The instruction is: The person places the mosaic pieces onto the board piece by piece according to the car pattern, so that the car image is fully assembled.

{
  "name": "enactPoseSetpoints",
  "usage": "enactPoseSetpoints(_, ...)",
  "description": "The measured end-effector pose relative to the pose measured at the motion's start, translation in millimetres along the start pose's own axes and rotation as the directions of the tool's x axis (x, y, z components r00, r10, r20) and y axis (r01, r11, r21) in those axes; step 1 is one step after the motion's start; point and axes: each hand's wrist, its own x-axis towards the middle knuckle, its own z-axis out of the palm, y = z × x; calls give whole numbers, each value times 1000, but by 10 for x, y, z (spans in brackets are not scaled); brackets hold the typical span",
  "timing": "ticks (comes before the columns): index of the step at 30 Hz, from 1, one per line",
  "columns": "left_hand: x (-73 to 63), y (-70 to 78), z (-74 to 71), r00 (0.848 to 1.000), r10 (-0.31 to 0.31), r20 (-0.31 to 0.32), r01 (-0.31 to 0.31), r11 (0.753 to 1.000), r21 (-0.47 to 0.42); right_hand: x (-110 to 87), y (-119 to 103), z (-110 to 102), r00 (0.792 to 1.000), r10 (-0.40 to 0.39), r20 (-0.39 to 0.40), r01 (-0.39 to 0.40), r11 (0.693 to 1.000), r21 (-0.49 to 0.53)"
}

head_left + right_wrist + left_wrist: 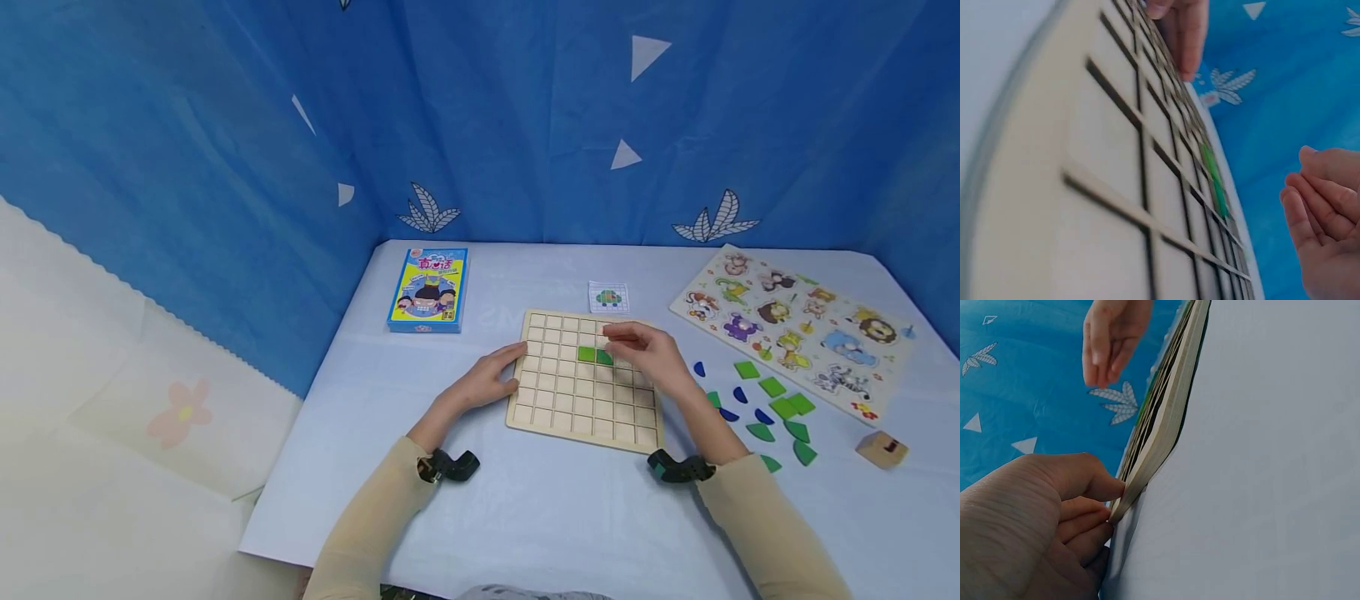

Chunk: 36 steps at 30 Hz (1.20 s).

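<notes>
A wooden grid board (562, 408) lies before me, with a light green square tile (587, 354) and a darker green rounded tile (603, 357) side by side in its upper cells. Along the board's left edge, my left hand (483, 380) touches the rim with extended fingers and thumb. My right hand (648, 354) hovers over the upper right of the board, close to the darker tile. Its fingers are loosely bent, and the right wrist view shows nothing between them. Just behind the board sits a small pattern card (608, 297).
Loose green square tiles (772, 387), green rounded tiles (803, 452) and blue half-round tiles (740, 395) are scattered right of the board. Beyond them lie an animal puzzle board (806, 333) and a wooden block (882, 449). A blue-yellow box (427, 291) stands back left.
</notes>
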Motion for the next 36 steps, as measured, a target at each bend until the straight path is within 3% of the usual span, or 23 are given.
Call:
enactPoseSetpoints(5, 4, -1, -13, 1000, 1, 3, -1, 1000, 10, -69, 364, -358, 995, -2, -95, 7, 999, 54)
enactPoseSetpoints(8, -4, -3, -27, 1000, -12, 2, 12, 1000, 10, -157, 539, -604, 984, 40, -174, -33, 999, 44)
enactPoseSetpoints(14, -38, -17, -38, 1000, -21, 5, 21, 1000, 3, -501, 283, -1024, 930, 192, -312, -181, 981, 64)
enactPoseSetpoints(16, -44, -23, -33, 1000, -17, 8, 17, 1000, -1, -603, 229, -1146, 910, 241, -338, -230, 971, 72)
enactPoseSetpoints(19, -48, -27, -28, 1000, -13, 4, 13, 1000, -9, -712, 243, -1262, 896, 283, -342, -287, 957, 39)
enactPoseSetpoints(27, -21, -19, -27, 1000, -16, -4, 16, 1000, -4, -928, 411, -1133, 976, 153, -153, -165, 984, -69)
enactPoseSetpoints(36, -7, 0, -4, 1000, -10, -1, 10, 1000, -23, -1031, 541, -962, 988, 130, -85, -146, 964, -221)
